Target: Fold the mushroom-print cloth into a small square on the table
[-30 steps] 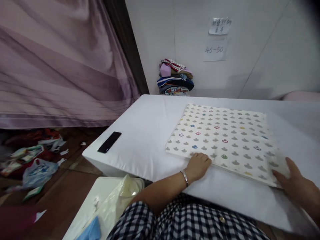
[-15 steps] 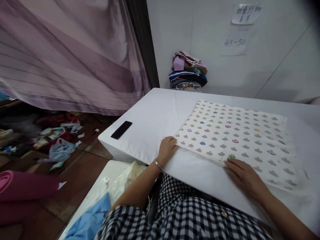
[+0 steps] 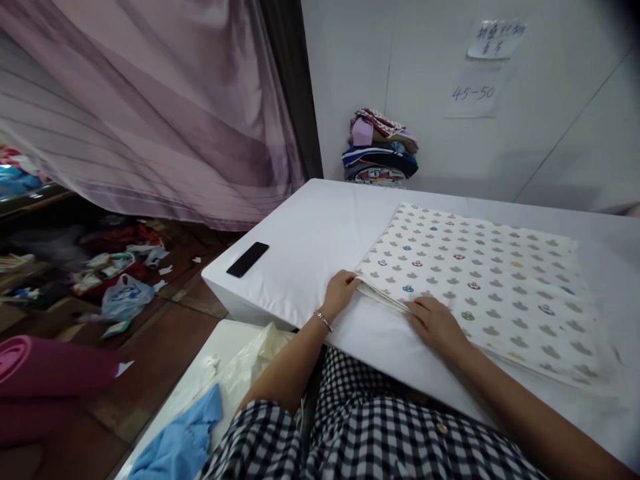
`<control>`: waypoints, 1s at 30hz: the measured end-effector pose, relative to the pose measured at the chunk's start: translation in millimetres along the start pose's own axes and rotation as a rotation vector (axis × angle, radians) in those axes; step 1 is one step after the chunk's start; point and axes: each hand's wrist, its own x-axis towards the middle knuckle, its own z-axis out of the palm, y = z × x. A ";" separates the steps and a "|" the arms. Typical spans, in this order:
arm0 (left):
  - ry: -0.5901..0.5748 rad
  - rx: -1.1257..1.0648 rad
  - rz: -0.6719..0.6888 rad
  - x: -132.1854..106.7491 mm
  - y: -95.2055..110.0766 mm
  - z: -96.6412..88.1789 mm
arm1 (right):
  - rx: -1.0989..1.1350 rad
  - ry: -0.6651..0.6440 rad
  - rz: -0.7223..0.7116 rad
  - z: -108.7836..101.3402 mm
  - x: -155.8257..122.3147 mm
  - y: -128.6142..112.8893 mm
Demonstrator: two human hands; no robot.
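Observation:
A folded cream cloth point(image 3: 480, 280) printed with small grey and coloured shapes lies flat on the white table point(image 3: 310, 233). My left hand point(image 3: 341, 292) is curled round the cloth's near left corner, fingers pinching its layered edge. My right hand point(image 3: 436, 321) rests on the cloth's front edge a little to the right, its fingers bent and pressing on the layers. A thin bracelet sits on my left wrist. My checked shirt fills the bottom of the view.
A black phone point(image 3: 247, 259) lies near the table's left corner. A stack of folded clothes point(image 3: 379, 147) stands at the back against the white wall. A pink curtain point(image 3: 150, 113) hangs at the left; litter and bags point(image 3: 120, 293) cover the brown floor. A blue cloth point(image 3: 180, 443) lies on a white surface below.
My right hand slid left along the cloth's front edge, from its right corner to near my left hand. My left hand moved to the left corner and gripped it. The view swung left.

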 end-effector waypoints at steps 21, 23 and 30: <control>-0.006 0.329 0.036 -21.2 3.5 -8.5 | -0.062 -0.036 -0.082 27.6 43.8 -23.1; -0.025 0.265 0.106 -23.0 -1.2 -11.1 | -0.028 -0.026 -0.112 27.4 39.6 -20.7; -0.165 0.269 0.218 -19.7 -6.7 -17.3 | 0.063 0.033 -0.146 28.1 22.9 -18.4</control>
